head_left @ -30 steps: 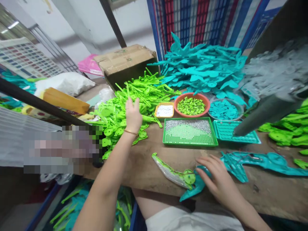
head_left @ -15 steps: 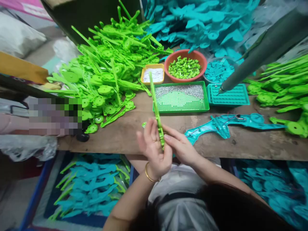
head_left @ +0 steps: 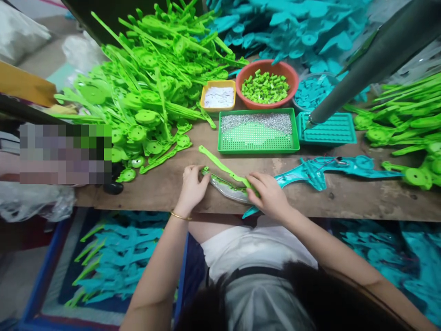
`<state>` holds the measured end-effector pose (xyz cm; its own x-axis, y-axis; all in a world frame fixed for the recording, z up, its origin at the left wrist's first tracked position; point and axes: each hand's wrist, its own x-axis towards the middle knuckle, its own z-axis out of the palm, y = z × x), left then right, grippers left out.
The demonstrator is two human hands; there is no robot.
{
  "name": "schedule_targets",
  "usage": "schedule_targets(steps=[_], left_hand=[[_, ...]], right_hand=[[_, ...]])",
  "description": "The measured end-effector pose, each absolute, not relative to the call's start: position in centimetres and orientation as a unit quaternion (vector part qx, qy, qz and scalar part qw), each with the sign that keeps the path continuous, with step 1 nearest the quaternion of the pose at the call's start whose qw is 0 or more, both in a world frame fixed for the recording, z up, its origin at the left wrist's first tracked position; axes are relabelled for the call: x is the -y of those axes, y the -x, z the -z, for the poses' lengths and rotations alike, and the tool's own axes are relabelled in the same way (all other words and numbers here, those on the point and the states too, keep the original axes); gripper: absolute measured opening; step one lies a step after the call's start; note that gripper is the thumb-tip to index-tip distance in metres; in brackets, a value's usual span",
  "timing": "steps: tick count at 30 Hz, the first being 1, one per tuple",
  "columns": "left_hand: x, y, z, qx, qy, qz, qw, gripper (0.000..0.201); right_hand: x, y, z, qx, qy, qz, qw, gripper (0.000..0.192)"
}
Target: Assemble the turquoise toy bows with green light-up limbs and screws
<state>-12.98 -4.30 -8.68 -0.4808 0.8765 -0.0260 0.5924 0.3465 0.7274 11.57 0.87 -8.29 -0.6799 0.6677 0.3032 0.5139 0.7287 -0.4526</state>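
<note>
Wooden workbench [head_left: 344, 197], seen from above, with moulded plastic parts heaped along its far side. Landmark: green mesh tray [head_left: 258, 131] holding small silvery pieces. Nearer the viewer than this tray, at the bench's front edge, lies the green plastic part [head_left: 220, 168], a long thin strip set over a clear piece [head_left: 227, 191]. Left hand [head_left: 191, 186], fingers curled, pinches the strip's left end; right hand [head_left: 268, 195], fingers bent downward, presses its right end against the bench. Behind the tray stand a yellow dish [head_left: 218, 96] and an orange bowl [head_left: 267, 82] of green pellets; to the tray's right, a teal tray [head_left: 327, 131] and a flat teal part [head_left: 330, 168]; to its left, a pile of green parts [head_left: 148, 92]. The strip appears light, thin and somewhat springy, probably prone to bending; a grip at both ends, as shown, seems to suit it best.
</note>
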Motion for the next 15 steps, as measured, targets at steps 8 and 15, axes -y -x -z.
schedule_targets(steps=[8,15], left_hand=[[4.9,11.5,8.1,-0.616,-0.198,-0.583,0.492,0.044],[4.7,10.7,8.5,-0.581,-0.131,-0.621,0.51,0.038]], right_hand=[[-1.1,-12.0,8.1,0.907,0.319,-0.152,0.227,0.035],[-0.5,-12.0,7.0,0.945,0.243,-0.057,0.212,0.028]])
